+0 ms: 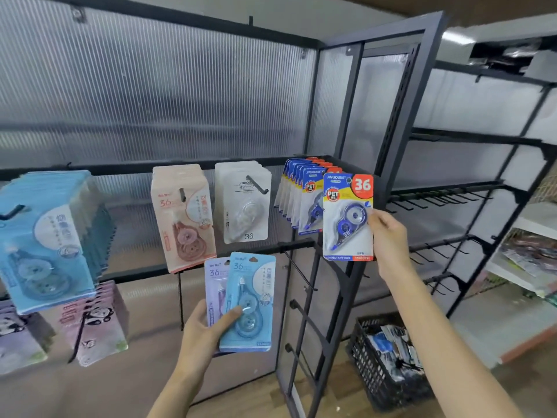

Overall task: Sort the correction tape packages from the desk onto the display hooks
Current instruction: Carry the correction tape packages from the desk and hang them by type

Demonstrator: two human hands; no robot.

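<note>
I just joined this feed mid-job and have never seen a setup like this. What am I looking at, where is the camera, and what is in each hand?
There is no machine here: a person works with bare hands, and the single picture comes from a camera worn on their head, looking forward and down. In front of them is a black display rack with hooks. The right hand pinches a blue and yellow package by its edge, up beside a row of matching packages already hanging. The left hand holds two more, a light blue package in front of a purple package. Pink, white and big light blue stacks hang further left. A black crate of goods sits on the floor.
</note>
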